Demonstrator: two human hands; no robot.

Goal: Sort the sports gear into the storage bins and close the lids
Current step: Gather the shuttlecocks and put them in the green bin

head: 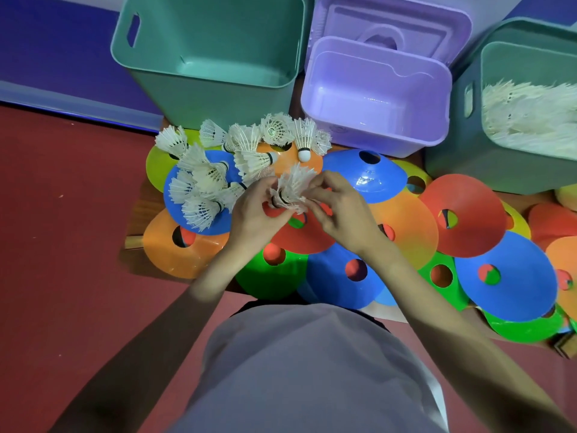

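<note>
Both hands meet over the pile of flat disc cones. My left hand (257, 210) and my right hand (338, 207) together pinch a small bunch of white shuttlecocks (292, 189), feathers fanning upward. Several loose shuttlecocks (212, 170) lie to the left on a blue cone (175, 214) and an orange cone (290, 157). Behind stand an empty teal bin (206, 57), an empty purple bin (374, 98), and at the right a teal bin (462, 145) holding white shuttlecocks (530, 117).
Several cones in blue, orange, red, green and yellow overlap across the floor, from a front-left orange one (168, 260) to a blue one (515, 292) at right. A purple lid (390, 23) leans behind the purple bin. Red carpet (62, 229) spreads to the left.
</note>
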